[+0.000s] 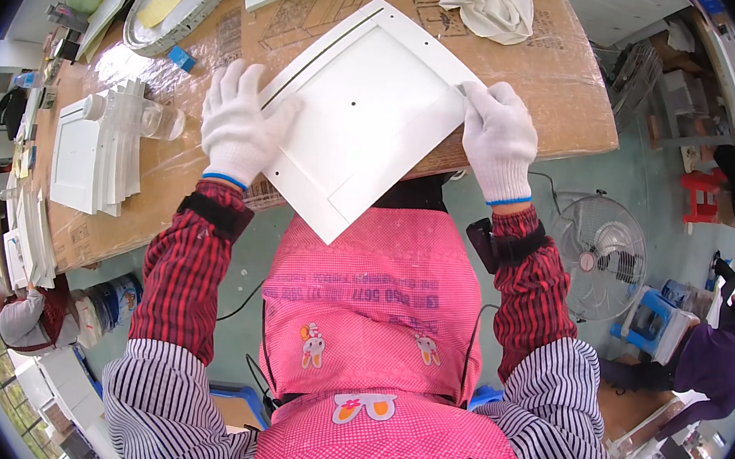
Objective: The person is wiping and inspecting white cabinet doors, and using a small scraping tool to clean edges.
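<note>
A worker in white cotton gloves holds a square white panel (366, 113) between 2 hands at a cardboard-covered surface (569, 98). The left hand (237, 126) lies with fingers spread flat on the panel's left edge, while the right hand (498, 137) is closed on its right corner, thumb on top. The panel is turned like a diamond, its lower corner jutting past the surface edge toward the worker's pink apron (376, 320). Left of the left hand stands a fanned stack of similar white panels (102, 152) with a clear plastic bottle (159, 121) just beside it. Beyond the right hand lies a crumpled white cloth (490, 0). A floor fan (600, 254) stands below and right of the right hand.
</note>
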### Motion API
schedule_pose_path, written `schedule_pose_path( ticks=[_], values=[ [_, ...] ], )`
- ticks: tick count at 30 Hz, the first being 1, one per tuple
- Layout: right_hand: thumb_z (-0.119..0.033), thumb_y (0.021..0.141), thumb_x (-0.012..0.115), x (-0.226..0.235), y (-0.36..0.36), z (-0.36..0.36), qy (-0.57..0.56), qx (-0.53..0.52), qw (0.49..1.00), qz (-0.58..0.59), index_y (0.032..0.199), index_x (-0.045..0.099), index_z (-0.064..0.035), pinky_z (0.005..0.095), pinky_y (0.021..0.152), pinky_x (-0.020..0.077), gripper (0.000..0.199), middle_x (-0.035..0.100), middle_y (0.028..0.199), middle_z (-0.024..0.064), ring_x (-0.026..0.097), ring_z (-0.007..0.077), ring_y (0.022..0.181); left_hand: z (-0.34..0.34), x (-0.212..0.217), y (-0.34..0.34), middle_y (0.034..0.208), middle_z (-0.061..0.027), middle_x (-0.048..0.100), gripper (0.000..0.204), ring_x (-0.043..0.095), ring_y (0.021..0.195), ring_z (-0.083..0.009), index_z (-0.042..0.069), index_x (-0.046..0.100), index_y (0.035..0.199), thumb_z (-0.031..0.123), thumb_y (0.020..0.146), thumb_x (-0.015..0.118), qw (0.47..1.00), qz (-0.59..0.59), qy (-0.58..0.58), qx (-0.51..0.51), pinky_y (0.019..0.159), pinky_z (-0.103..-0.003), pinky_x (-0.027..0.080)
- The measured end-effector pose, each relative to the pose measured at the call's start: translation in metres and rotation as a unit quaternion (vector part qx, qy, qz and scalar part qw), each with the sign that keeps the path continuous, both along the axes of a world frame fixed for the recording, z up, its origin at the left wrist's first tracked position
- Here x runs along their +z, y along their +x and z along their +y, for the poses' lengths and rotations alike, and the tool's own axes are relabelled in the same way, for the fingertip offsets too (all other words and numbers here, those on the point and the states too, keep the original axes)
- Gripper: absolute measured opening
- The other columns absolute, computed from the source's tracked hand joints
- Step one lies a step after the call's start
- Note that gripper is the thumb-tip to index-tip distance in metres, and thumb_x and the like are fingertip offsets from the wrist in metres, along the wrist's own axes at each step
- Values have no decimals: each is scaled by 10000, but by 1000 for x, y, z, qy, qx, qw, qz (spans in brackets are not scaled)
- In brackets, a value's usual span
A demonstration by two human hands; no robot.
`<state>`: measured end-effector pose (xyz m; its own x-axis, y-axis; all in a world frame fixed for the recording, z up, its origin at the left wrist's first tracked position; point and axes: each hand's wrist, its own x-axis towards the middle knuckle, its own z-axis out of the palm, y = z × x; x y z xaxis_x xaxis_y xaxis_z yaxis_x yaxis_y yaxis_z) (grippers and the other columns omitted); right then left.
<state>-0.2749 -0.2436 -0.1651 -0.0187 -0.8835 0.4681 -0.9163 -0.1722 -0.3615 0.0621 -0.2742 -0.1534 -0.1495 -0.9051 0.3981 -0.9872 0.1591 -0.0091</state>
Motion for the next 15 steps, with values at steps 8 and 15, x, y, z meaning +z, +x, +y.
schedule_pose_path(
  ticks=[8, 15],
  values=[
    [-67, 924, 633, 1, 25, 12, 29, 26, 998, 52, 1042, 767, -84, 446, 752, 559, 179, 670, 932, 100, 691, 342, 886, 1, -22, 6, 1618, -188, 477, 699, 377, 1528, -375, 96, 614, 1456, 551, 935, 715, 988, 111, 89, 60, 1281, -477, 247],
    [-139, 899, 601, 10, 138, 105, 174, 162, 971, -33, 1031, 717, -124, 426, 640, 581, 176, 700, 927, 77, 693, 285, 755, 4, -23, 9, 1594, -174, 516, 645, 396, 1524, -356, 120, 677, 1402, 553, 925, 726, 986, 129, 81, 65, 1293, -474, 228]
  ],
)
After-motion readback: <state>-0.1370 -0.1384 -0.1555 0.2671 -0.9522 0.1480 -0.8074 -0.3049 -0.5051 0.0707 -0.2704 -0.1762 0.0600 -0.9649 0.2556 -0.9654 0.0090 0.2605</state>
